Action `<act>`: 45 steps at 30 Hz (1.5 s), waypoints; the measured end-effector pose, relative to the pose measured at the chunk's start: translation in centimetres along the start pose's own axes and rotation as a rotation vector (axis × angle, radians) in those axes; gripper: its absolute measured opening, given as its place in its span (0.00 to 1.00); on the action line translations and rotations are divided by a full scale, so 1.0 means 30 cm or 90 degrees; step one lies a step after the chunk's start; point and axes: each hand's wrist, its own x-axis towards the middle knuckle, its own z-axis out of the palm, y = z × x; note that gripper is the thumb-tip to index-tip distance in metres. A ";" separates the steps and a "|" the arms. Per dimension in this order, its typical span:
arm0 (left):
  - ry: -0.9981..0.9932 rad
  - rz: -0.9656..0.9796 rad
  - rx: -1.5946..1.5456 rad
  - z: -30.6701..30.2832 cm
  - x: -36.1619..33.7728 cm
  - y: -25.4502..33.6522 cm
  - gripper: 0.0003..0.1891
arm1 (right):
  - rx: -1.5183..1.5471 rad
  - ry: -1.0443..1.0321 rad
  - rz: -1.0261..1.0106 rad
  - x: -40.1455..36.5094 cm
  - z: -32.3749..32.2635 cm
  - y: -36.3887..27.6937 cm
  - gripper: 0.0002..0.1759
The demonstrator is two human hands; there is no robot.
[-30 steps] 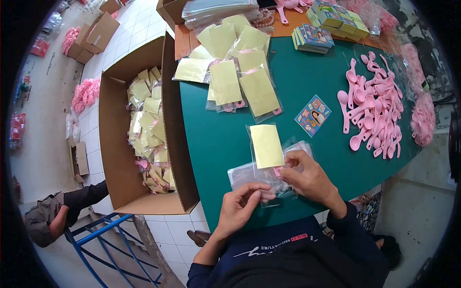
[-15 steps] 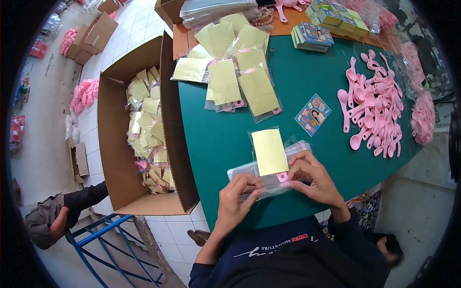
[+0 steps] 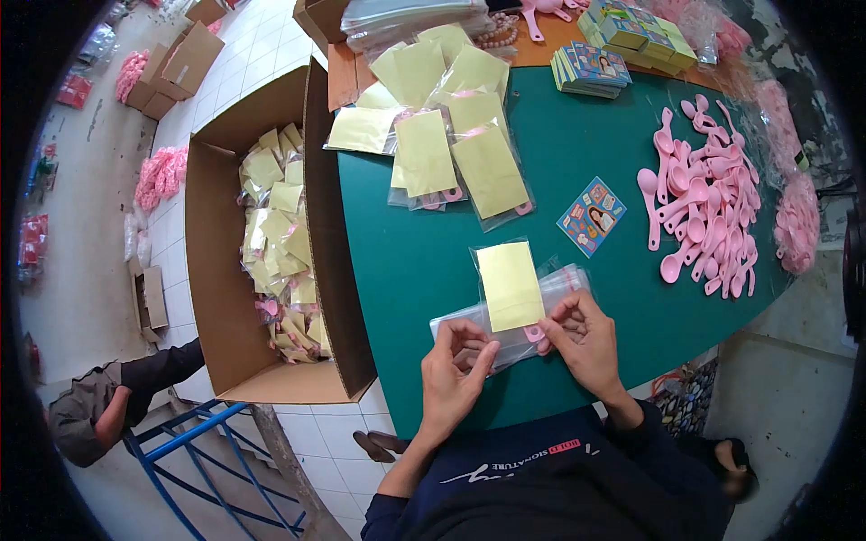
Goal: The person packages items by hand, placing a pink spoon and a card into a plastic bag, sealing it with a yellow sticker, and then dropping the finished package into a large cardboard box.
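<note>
A pale yellow card (image 3: pixel 511 287) lies in a clear plastic bag, above a stack of flat clear bags (image 3: pixel 465 317). The pink handle of a spoon (image 3: pixel 534 334) pokes out below the card's lower right corner. My right hand (image 3: pixel 585 350) pinches the bag at that corner, thumb and forefinger over the handle's end. At the stack's lower left edge is my left hand (image 3: pixel 454 370), fingers curled and thumb near the forefinger. What it grips, if anything, is too thin to make out. A printed blue card (image 3: pixel 592 217) lies beyond my right hand.
Loose pink spoons (image 3: pixel 708 203) heap at the right. Filled bags with yellow cards (image 3: pixel 422 153) pile at the far left of the green table (image 3: pixel 397 261). A cardboard box (image 3: pixel 338 316) of similar packs stands left. Card stacks (image 3: pixel 591 70) sit at the back.
My left thumb and fingers have drawn off the bag's lower edge slightly. My right fingers have shifted up to the card's corner. The plastic at the lower edge lies flatter.
</note>
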 end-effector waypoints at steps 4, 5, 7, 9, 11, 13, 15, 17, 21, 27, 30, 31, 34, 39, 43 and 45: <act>0.005 0.013 -0.004 0.001 -0.001 -0.003 0.08 | -0.012 -0.013 -0.026 -0.004 0.003 0.005 0.06; 0.000 0.019 0.012 -0.001 -0.001 -0.007 0.09 | -0.009 -0.016 -0.029 -0.004 0.006 0.003 0.07; -0.011 0.031 0.044 -0.007 0.000 -0.013 0.10 | -0.032 -0.026 -0.035 -0.006 0.006 0.001 0.11; -0.014 0.049 0.068 -0.008 -0.001 -0.005 0.14 | -0.059 -0.038 -0.041 -0.007 0.004 -0.002 0.16; -0.017 0.059 0.088 -0.010 -0.003 0.003 0.18 | -0.091 -0.052 -0.048 -0.008 -0.001 -0.005 0.19; -0.022 0.062 0.106 -0.014 -0.004 0.013 0.22 | -0.114 -0.047 -0.072 -0.009 -0.001 -0.013 0.18; -0.016 0.130 0.137 -0.016 0.002 0.044 0.24 | -0.155 -0.050 -0.108 -0.005 -0.003 -0.038 0.18; -0.008 0.204 0.182 -0.019 0.023 0.116 0.25 | -0.214 -0.061 -0.152 0.019 -0.017 -0.097 0.17; 0.097 0.390 0.345 -0.055 0.224 0.255 0.23 | -0.213 -0.006 -0.393 0.192 -0.067 -0.230 0.21; -0.098 0.339 0.544 0.003 0.235 0.146 0.13 | -0.694 0.104 -0.369 0.415 -0.346 -0.123 0.24; -0.151 0.355 0.574 0.056 0.242 0.104 0.12 | -0.687 0.097 -0.329 0.365 -0.361 -0.137 0.24; -0.160 0.376 0.582 0.060 0.249 0.097 0.12 | -0.680 0.117 -0.329 0.350 -0.380 -0.145 0.23; -0.217 0.357 0.521 0.047 0.271 0.074 0.12 | -0.769 0.241 -0.245 0.306 -0.412 -0.150 0.20; -0.237 0.199 0.198 0.049 0.281 0.071 0.12 | -0.861 0.316 -0.212 0.283 -0.450 -0.042 0.17; -0.153 0.351 0.497 0.065 0.266 0.107 0.12 | -0.845 0.358 -0.197 0.279 -0.463 -0.011 0.15; -0.171 0.387 0.560 0.068 0.265 0.095 0.12 | -0.798 0.376 -0.235 0.262 -0.438 -0.040 0.13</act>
